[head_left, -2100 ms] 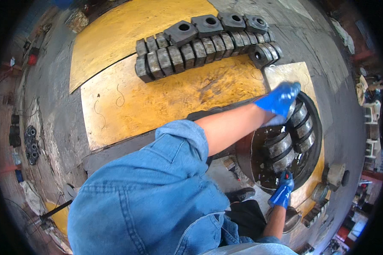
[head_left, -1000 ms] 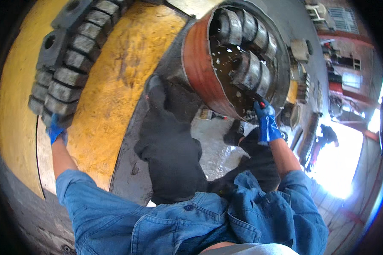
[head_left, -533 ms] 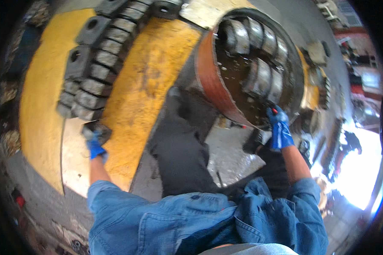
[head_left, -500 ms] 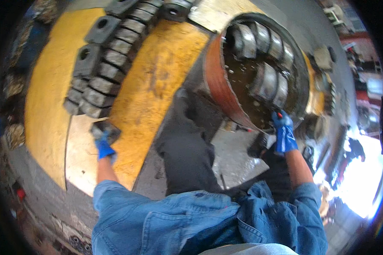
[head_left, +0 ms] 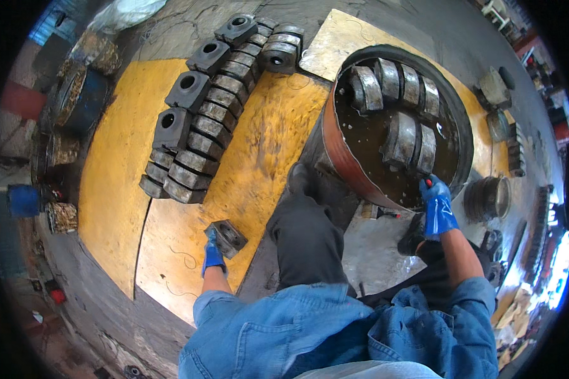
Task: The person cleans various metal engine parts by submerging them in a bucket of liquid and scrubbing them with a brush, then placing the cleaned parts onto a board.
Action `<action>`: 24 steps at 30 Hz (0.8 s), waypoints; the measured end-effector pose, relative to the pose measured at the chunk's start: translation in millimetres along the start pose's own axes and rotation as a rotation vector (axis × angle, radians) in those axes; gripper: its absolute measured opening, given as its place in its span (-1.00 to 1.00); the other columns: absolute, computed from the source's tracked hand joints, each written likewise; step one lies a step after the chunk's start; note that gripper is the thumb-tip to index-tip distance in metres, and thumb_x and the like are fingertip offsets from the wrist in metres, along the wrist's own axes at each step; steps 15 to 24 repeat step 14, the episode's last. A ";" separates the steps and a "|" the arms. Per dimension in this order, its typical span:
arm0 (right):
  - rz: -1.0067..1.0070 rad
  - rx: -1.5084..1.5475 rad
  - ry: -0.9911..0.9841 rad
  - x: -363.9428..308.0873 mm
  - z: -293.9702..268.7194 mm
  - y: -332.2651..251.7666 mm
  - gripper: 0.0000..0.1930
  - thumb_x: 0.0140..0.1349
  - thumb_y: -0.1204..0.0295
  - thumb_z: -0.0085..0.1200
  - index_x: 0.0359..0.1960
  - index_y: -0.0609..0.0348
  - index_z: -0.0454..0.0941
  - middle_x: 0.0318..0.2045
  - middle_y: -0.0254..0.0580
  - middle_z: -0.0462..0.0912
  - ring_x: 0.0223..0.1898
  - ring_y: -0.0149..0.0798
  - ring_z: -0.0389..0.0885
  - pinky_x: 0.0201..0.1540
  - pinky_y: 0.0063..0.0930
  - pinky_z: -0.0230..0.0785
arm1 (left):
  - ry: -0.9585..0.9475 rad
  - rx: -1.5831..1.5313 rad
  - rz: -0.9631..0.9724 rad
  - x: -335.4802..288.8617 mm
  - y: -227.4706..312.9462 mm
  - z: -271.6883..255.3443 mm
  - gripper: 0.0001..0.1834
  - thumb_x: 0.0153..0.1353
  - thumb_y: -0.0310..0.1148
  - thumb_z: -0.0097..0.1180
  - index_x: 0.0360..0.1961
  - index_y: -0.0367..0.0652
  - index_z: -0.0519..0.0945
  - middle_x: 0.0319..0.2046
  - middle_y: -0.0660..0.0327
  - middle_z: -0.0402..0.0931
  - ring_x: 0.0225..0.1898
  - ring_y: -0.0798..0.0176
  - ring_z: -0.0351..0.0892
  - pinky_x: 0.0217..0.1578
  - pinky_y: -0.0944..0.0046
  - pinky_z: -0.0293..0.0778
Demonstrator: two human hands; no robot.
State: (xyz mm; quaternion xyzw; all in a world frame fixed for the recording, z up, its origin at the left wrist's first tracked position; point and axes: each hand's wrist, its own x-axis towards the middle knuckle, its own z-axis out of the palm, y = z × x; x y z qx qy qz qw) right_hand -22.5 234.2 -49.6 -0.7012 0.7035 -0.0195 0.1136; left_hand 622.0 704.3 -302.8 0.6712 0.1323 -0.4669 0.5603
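Observation:
In a blue glove, my left hand (head_left: 212,250) grips a dark metal block (head_left: 229,239) by its left side, over the yellow board. A hollow shows in the block's upper face. My right hand (head_left: 437,203), gloved in blue too, is closed at the near right rim of a cut-down drum (head_left: 342,155). A small red and black end (head_left: 428,183) pokes out of that fist; the rest of the object is hidden. Murky liquid fills the drum's bottom, where several curved metal blocks (head_left: 401,140) sit partly in it.
Rows of similar metal blocks (head_left: 203,136), some with round holes, stand on the yellow board (head_left: 110,183) ahead to the left. My bent leg (head_left: 306,243) lies between the board and the drum. Ring-shaped metal parts (head_left: 487,197) stand right of the drum. Barrels (head_left: 85,95) line the far left.
My view has swung left, so the scene sits further right. My left hand and its block have come nearer to my leg, away from the rows. The right hand stays by the drum rim.

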 end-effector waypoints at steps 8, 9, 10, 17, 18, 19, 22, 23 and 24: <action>-0.036 0.033 -0.021 -1.6 -12.7 -15.3 -0.66 0.34 0.11 0.18 -0.03 0.05 0.73 -0.09 0.11 0.78 -0.03 0.24 0.73 0.06 0.07 0.58 | -0.175 -0.031 -0.198 7.5 17.9 53.3 -0.33 0.46 0.29 0.03 0.15 -0.10 0.67 -0.03 0.18 0.74 -0.09 0.06 0.70 0.02 0.00 0.66; -0.019 0.010 -0.017 -1.8 -10.5 -11.2 -0.66 0.34 0.11 0.19 -0.04 0.04 0.73 -0.09 0.10 0.78 -0.03 0.24 0.74 0.06 0.07 0.58 | -0.202 -0.008 -0.199 8.0 19.9 69.3 -0.32 0.48 0.32 -0.01 0.15 -0.10 0.67 -0.04 0.18 0.74 -0.10 0.05 0.70 0.01 0.00 0.66; -0.057 0.022 0.047 -4.0 -6.5 -4.7 -0.67 0.35 0.09 0.19 -0.05 0.02 0.73 -0.09 0.08 0.79 -0.04 0.23 0.74 0.06 0.07 0.59 | -0.251 0.029 -0.158 3.2 22.3 88.5 -0.30 0.48 0.34 -0.06 0.15 -0.08 0.67 -0.03 0.16 0.74 -0.10 0.06 0.70 0.03 -0.02 0.66; 0.051 -0.036 -0.129 -4.1 -20.1 -12.3 -0.61 0.38 0.02 0.17 0.01 0.02 0.72 -0.04 0.04 0.79 0.04 0.15 0.75 0.13 0.03 0.59 | -0.379 0.319 -0.068 22.7 60.7 110.4 -0.24 0.42 0.43 -0.05 0.28 0.05 0.58 0.21 0.03 0.65 0.18 0.08 0.65 0.28 0.03 0.55; 0.051 -0.036 -0.129 -4.1 -20.1 -12.3 -0.61 0.38 0.02 0.17 0.01 0.02 0.72 -0.04 0.04 0.79 0.04 0.15 0.75 0.13 0.03 0.59 | -0.379 0.319 -0.068 22.7 60.7 110.4 -0.24 0.42 0.43 -0.05 0.28 0.05 0.58 0.21 0.03 0.65 0.18 0.08 0.65 0.28 0.03 0.55; 0.051 -0.036 -0.129 -4.1 -20.1 -12.3 -0.61 0.38 0.02 0.17 0.01 0.02 0.72 -0.04 0.04 0.79 0.04 0.15 0.75 0.13 0.03 0.59 | -0.379 0.319 -0.068 22.7 60.7 110.4 -0.24 0.42 0.43 -0.05 0.28 0.05 0.58 0.21 0.03 0.65 0.18 0.08 0.65 0.28 0.03 0.55; 0.051 -0.036 -0.129 -4.1 -20.1 -12.3 -0.61 0.38 0.02 0.17 0.01 0.02 0.72 -0.04 0.04 0.79 0.04 0.15 0.75 0.13 0.03 0.59 | -0.379 0.319 -0.068 22.7 60.7 110.4 -0.24 0.42 0.43 -0.05 0.28 0.05 0.58 0.21 0.03 0.65 0.18 0.08 0.65 0.28 0.03 0.55; 0.051 -0.036 -0.129 -4.1 -20.1 -12.3 -0.61 0.38 0.02 0.17 0.01 0.02 0.72 -0.04 0.04 0.79 0.04 0.15 0.75 0.13 0.03 0.59 | -0.379 0.319 -0.068 22.7 60.7 110.4 -0.24 0.42 0.43 -0.05 0.28 0.05 0.58 0.21 0.03 0.65 0.18 0.08 0.65 0.28 0.03 0.55; 0.051 -0.036 -0.129 -4.1 -20.1 -12.3 -0.61 0.38 0.02 0.17 0.01 0.02 0.72 -0.04 0.04 0.79 0.04 0.15 0.75 0.13 0.03 0.59 | -0.379 0.319 -0.068 22.7 60.7 110.4 -0.24 0.42 0.43 -0.05 0.28 0.05 0.58 0.21 0.03 0.65 0.18 0.08 0.65 0.28 0.03 0.55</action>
